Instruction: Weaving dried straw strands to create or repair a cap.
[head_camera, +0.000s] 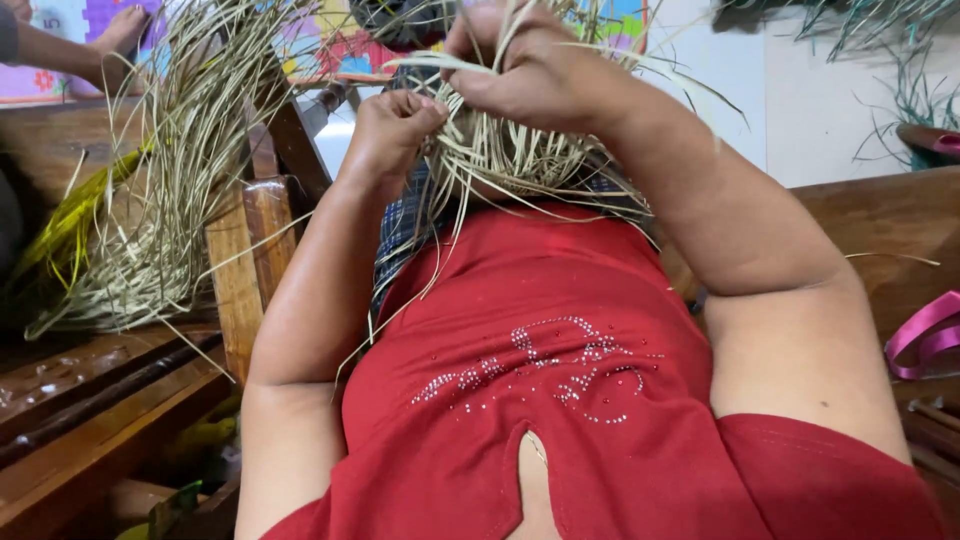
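Above the lap, both hands' grips pinch straw strands (500, 150).

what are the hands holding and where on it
Both hands grip a bundle of pale dried straw strips. The left hand pinches strands at its left edge; the right hand clutches strands at the top.

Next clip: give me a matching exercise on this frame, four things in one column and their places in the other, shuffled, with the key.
Things:
1. left hand
2. right hand
3. pink ribbon
4. loose pile of straw strips

Places:
A. far right, on the wooden surface
B. highest on the woven straw bundle, gripping strands
C. draped over the wooden frame at left
D. closed on strands at the bundle's left side

Pairs: 1-D, 2-B, 3-A, 4-C
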